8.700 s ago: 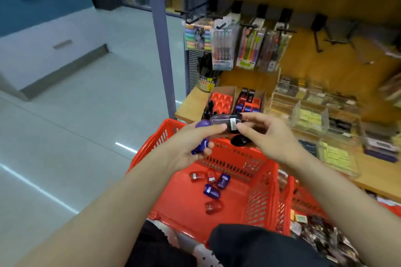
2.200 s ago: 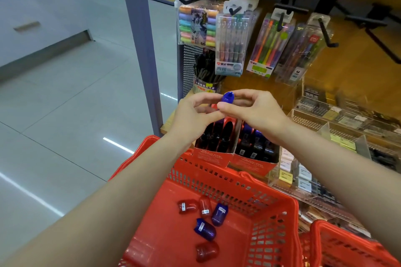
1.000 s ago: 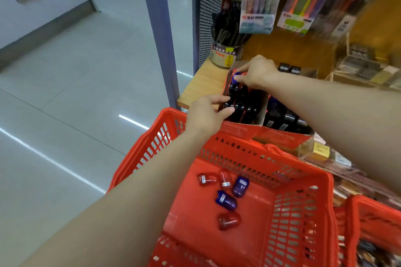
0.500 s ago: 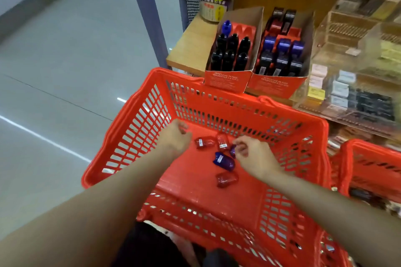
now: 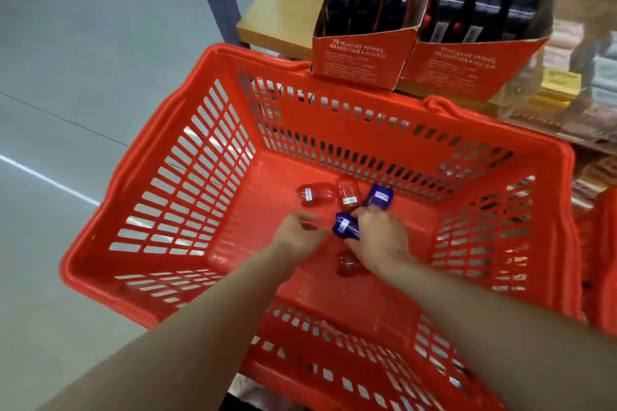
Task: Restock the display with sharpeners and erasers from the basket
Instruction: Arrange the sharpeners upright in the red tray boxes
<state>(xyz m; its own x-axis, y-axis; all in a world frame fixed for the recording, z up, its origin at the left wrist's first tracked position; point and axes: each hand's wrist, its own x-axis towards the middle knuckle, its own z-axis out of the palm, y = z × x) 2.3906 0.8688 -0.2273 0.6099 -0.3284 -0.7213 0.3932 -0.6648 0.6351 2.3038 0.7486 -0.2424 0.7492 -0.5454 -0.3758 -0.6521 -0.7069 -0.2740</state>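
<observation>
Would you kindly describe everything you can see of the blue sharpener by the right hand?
The blue sharpener is a small capsule of translucent blue plastic, rounded at one end, with a white barcode sticker on its upper face. It lies tilted low in the red basket, among the other loose sharpeners. The right hand has its fingers curled against its right side, seemingly gripping it; the left hand is just beside it, though contact is unclear. Whether it has left the basket floor cannot be told.

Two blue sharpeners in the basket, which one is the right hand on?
The nearer blue sharpener, white label up, held by the right hand. The other blue sharpener lies just beyond the fingertips, beside the two red ones.
</observation>
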